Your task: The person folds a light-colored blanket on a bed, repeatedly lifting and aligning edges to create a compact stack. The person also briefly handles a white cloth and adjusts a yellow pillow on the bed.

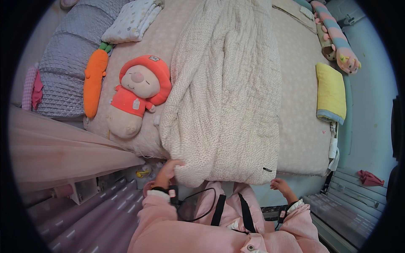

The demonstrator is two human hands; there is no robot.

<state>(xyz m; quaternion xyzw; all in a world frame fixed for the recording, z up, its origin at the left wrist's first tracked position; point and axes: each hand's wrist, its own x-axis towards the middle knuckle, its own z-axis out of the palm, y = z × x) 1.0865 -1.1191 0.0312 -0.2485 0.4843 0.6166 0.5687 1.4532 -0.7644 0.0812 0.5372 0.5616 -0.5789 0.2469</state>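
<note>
A cream quilt (234,95) with small brown specks runs lengthwise along the bed, its surface full of long folds. My left hand (171,170) is closed around the quilt's near left edge. Just off the near right corner is my right hand (281,186), fingers loosely bent with nothing visible in them. A small dark tag (267,169) is sewn close to that corner. Left of the quilt, a plush doll (133,91) in a red hat and shirt lies on its back, its hat against the fabric.
An orange carrot plush (96,83), a grey quilted pad (71,60) and a folded white cloth (133,22) lie at left. Along the right edge are a yellow folded blanket (330,91) and a striped caterpillar plush (335,34). A sheer curtain (69,148) hangs at near left.
</note>
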